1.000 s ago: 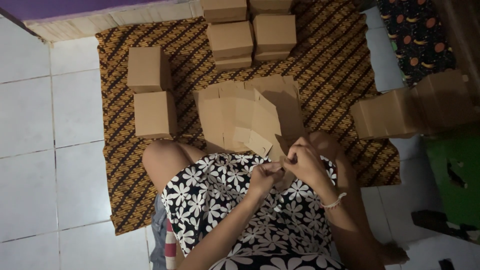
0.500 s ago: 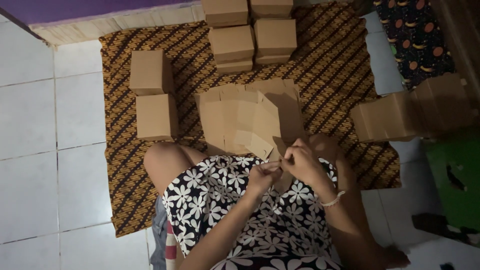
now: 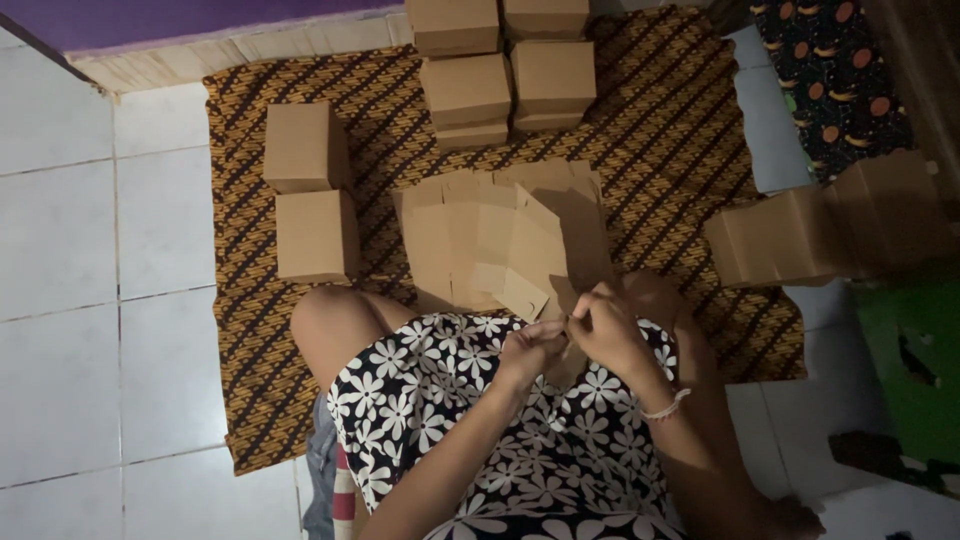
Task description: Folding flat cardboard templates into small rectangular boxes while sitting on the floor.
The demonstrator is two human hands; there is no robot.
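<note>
While both hands are meeting over the lap, the left hand point(image 3: 530, 347) and the right hand point(image 3: 608, 330) are working a flat blank point(image 3: 520, 290) of brown card, which is lying tilted across the knees with its near edge at the fingers. The right fingers are curling in and seem to be pinching a small flap of it; the left fingers are bunching together just beside, but whether they are gripping card or only pressing it, I cannot tell in this dim light. This blank is still looking flat, so its folding is judged to be at an early step.

Under and behind it a stack of blanks point(image 3: 480, 215) is waiting on the patterned mat point(image 3: 240, 330), so plenty seems to be left. Finished work is showing too: two closed boxes point(image 3: 305, 195), plain brown cubes, are standing one behind the other at the left of the mat, and more boxes point(image 3: 505, 75) are sitting in two rows at the far edge, some stacked. No labels or marks are showing on any of them.

Off the mat to the right, loose card pieces point(image 3: 830, 230) are lying on the tiled floor point(image 3: 100, 260), near a green object point(image 3: 915, 360) and a dark cloth point(image 3: 830, 70) with orange shapes
</note>
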